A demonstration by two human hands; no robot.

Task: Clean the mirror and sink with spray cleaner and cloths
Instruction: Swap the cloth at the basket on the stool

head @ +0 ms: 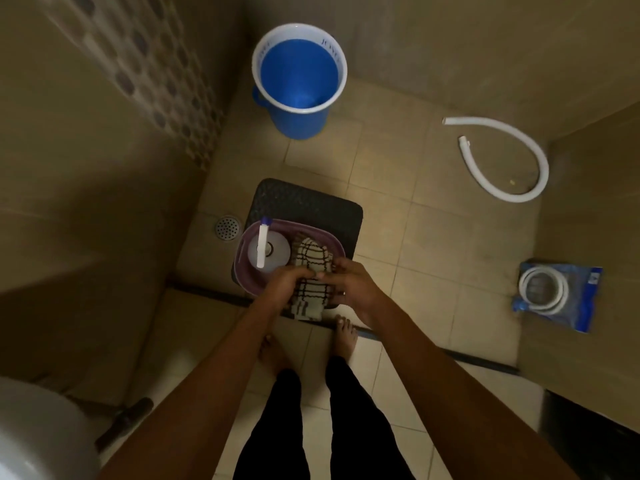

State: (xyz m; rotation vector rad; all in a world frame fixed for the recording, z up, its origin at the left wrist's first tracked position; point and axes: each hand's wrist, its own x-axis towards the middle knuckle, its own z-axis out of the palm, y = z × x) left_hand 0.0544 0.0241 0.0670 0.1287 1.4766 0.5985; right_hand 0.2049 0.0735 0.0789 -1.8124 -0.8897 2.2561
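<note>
View from the head camera, looking down at a tiled bathroom floor. Nearest the viewer, 2 bare feet are standing at the dark threshold strip. Just beyond them, the left hand (285, 280) and the right hand (353, 284) are both closing their fingers around 1 cream cloth with dark checked lines (310, 289), gripping it from opposite sides while its lower end is hanging over the near rim of the round purple plastic basin (242, 251). A second checked cloth appears to be lying folded in the basin's right half, though where one cloth ends and the other begins cannot be told. The white spray-cleaner bottle with a blue nozzle tip (266, 245) is standing upright in the basin's left half, untouched. The basin is resting on the near-left corner of the dark textured mat (311, 206), with a round metal floor drain (227, 228) just beside the mat's left edge. Farther off, a blue bucket with a white rim (299, 81) is standing near the far wall.

Step in hand, by judgement: lifting a cloth out. Raising it straight up, clear of the bottle's trigger, should be keeping the bottle from toppling. Neither mirror nor sink is appearing in view.
</note>
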